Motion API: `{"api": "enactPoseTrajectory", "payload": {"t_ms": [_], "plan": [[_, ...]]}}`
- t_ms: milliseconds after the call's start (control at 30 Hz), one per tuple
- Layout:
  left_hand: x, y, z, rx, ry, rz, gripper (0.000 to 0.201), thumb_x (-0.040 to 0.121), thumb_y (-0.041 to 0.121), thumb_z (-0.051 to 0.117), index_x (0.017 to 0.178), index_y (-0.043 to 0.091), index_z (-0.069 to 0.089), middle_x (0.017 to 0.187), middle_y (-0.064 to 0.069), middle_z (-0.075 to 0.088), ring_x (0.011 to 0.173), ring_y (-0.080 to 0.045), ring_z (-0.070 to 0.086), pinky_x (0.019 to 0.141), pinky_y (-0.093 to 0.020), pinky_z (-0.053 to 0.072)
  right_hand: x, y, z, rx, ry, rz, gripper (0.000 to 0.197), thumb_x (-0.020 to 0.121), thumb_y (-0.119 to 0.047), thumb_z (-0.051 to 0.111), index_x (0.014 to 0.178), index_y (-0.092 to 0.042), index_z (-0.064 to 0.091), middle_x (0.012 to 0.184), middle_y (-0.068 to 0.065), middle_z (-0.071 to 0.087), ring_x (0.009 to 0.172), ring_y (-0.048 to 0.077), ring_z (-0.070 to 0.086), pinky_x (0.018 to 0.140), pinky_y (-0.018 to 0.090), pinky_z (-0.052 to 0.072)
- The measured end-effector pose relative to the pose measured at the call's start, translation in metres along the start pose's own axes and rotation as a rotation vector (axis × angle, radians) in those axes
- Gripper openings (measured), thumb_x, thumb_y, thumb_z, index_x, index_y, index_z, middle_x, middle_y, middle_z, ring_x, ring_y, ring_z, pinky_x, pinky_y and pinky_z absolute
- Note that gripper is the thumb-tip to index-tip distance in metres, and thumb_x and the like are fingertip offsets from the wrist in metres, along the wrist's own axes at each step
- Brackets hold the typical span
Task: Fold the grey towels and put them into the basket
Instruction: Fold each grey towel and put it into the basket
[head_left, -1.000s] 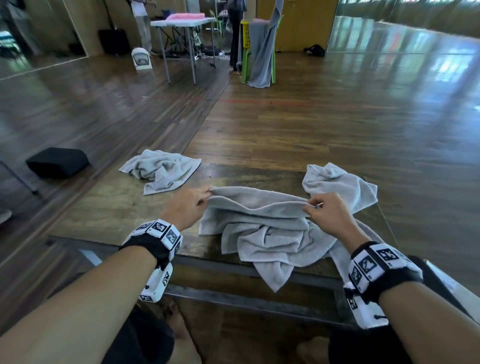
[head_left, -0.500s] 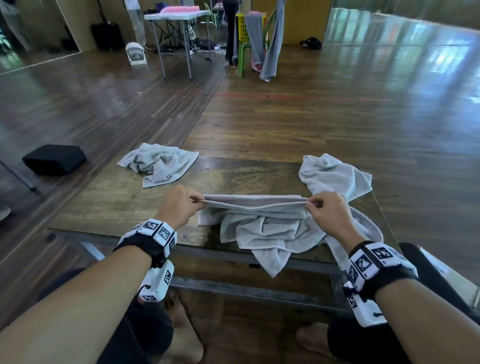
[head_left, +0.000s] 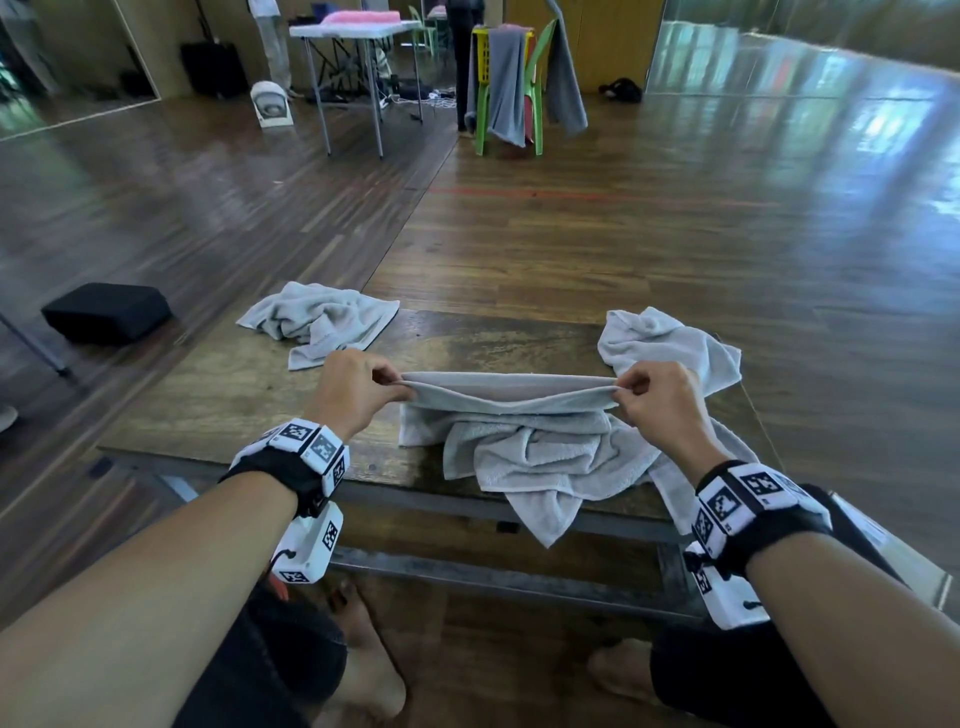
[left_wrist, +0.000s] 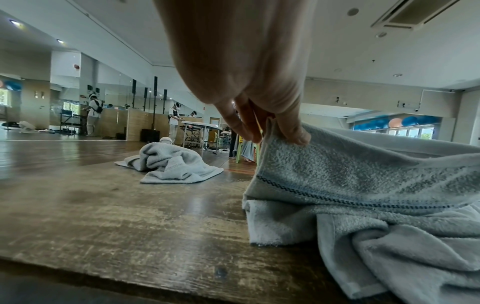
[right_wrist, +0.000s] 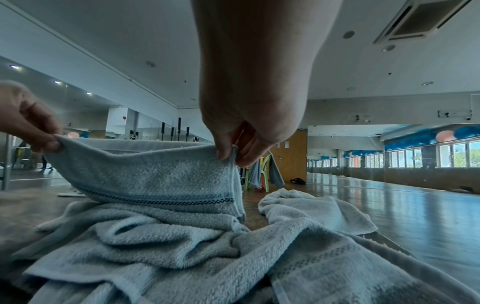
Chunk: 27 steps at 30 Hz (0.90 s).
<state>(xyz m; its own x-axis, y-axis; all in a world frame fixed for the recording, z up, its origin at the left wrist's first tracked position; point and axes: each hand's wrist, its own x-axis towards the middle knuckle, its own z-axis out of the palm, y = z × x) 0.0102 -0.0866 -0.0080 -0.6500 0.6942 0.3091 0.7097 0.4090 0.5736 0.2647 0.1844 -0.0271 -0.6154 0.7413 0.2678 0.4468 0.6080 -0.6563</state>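
Observation:
A grey towel (head_left: 524, 447) (left_wrist: 363, 185) (right_wrist: 155, 176) lies bunched at the near edge of the wooden table (head_left: 234, 395). Its top hem is stretched taut in the air between my hands. My left hand (head_left: 384, 382) (left_wrist: 265, 133) pinches the left corner; my right hand (head_left: 626, 387) (right_wrist: 231, 156) pinches the right corner. The lower part hangs over the table's front edge. A second crumpled grey towel (head_left: 319, 322) (left_wrist: 171, 162) sits at the far left of the table. A third one (head_left: 670, 345) (right_wrist: 311, 209) lies at the far right. No basket is in view.
A black box (head_left: 106, 312) rests on the wooden floor to the left. Far back stand a folding table (head_left: 353, 31), a white fan (head_left: 270, 104) and a green chair (head_left: 535, 78) draped with grey cloths. My bare feet are under the table.
Both hands have lifted the towel's top hem off the table and pulled it straight and taut. The head view has tilted up a little.

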Motion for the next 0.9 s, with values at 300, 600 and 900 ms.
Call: {"api": "enactPoseTrajectory", "payload": {"t_ms": [300, 600, 900], "plan": [[0.004, -0.011, 0.001, 0.088, -0.037, 0.038, 0.009, 0.086, 0.019, 0.075, 0.091, 0.013, 0.080, 0.079, -0.001, 0.075, 0.070, -0.017, 0.067, 0.069, -0.040, 0.057, 0.004, 0.005, 0.000, 0.002, 0.014, -0.002, 0.025, 0.082, -0.006, 0.079, 0.070, -0.020, 0.062, 0.067, 0.000, 0.067, 0.066, 0.023, 0.067, 0.070, 0.046, 0.060], [0.003, -0.008, -0.002, 0.100, -0.099, 0.048, 0.006, 0.089, 0.018, 0.071, 0.094, 0.016, 0.075, 0.085, 0.000, 0.073, 0.077, -0.015, 0.065, 0.075, -0.035, 0.056, 0.004, 0.005, 0.003, 0.045, -0.011, 0.013, 0.010, 0.087, -0.007, 0.076, 0.094, -0.011, 0.072, 0.078, -0.003, 0.068, 0.079, 0.021, 0.069, 0.078, 0.044, 0.061], [0.007, -0.010, -0.003, 0.143, -0.128, 0.087, 0.015, 0.095, 0.017, 0.064, 0.102, 0.012, 0.075, 0.092, -0.001, 0.073, 0.081, -0.012, 0.062, 0.068, -0.010, 0.037, 0.003, 0.004, -0.002, -0.028, -0.026, -0.054, 0.009, 0.092, -0.008, 0.069, 0.089, -0.009, 0.077, 0.071, 0.001, 0.071, 0.070, 0.024, 0.067, 0.077, 0.044, 0.058]]}}
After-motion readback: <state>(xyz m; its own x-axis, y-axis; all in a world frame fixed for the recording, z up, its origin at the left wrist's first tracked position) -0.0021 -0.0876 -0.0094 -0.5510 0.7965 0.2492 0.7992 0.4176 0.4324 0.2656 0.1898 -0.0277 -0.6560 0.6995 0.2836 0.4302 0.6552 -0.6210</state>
